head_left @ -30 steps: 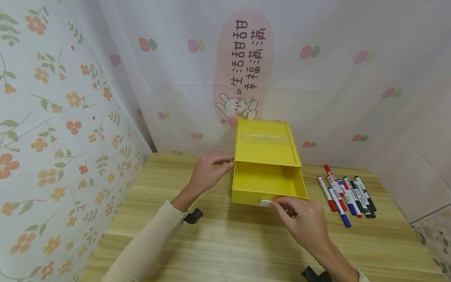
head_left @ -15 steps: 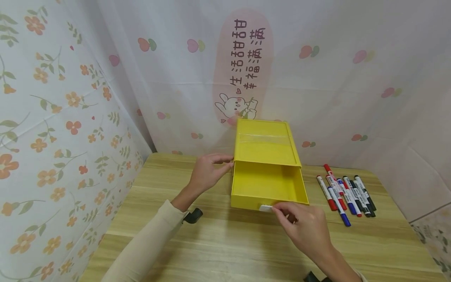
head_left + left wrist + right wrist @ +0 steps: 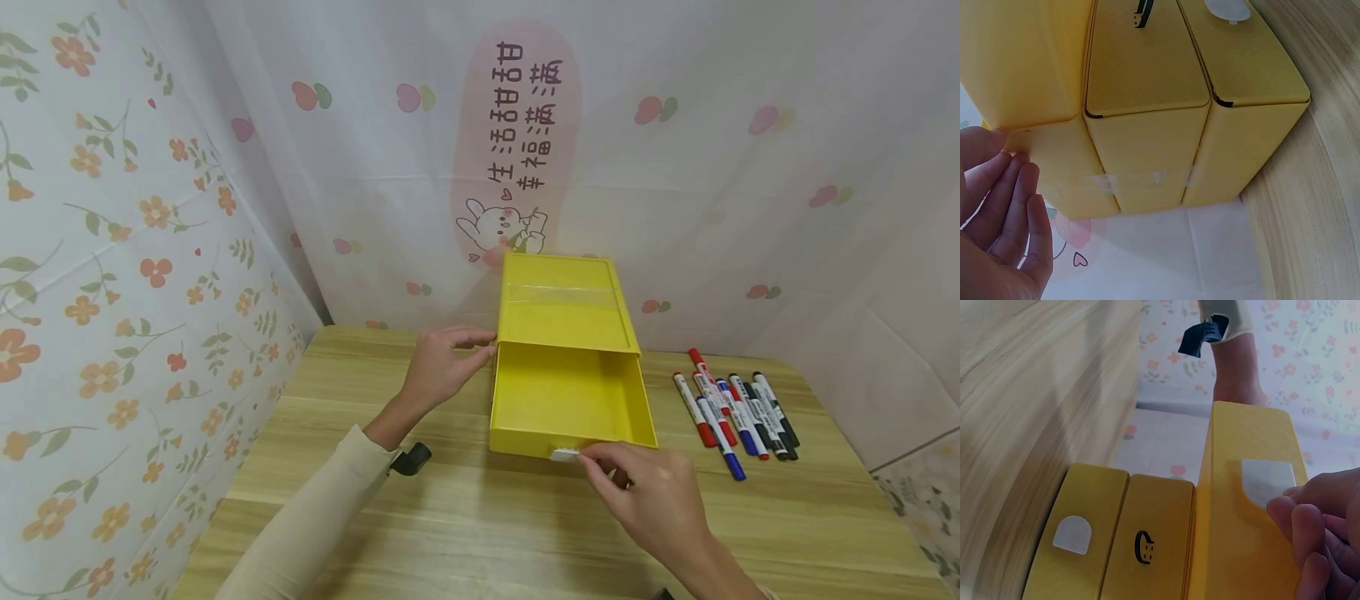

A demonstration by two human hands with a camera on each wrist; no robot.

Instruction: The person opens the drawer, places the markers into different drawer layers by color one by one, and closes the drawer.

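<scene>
A small yellow drawer cabinet [image 3: 566, 296] stands at the back of the table, three drawers high in the wrist views. Its top drawer [image 3: 566, 387] is pulled far out, and no items show inside. My right hand [image 3: 656, 496] pinches the drawer's white tab handle [image 3: 1266, 481] between thumb and index finger. On the cabinet's left side, my left hand [image 3: 442, 367] touches the upper edge with thumb and fingertips, its fingers fairly straight. Below, the middle drawer [image 3: 1147, 56] with a black handle and the bottom drawer [image 3: 1250, 56] with a white tab are closed.
Several markers [image 3: 738, 417] with red, blue and black caps lie in a loose group on the wooden table [image 3: 465, 517], right of the cabinet. A printed curtain [image 3: 375, 167] hangs directly behind it, and a floral one [image 3: 112, 292] on the left.
My right hand has drawn the top drawer further out toward me, still holding its white tab. The left hand has stayed at the cabinet's side.
</scene>
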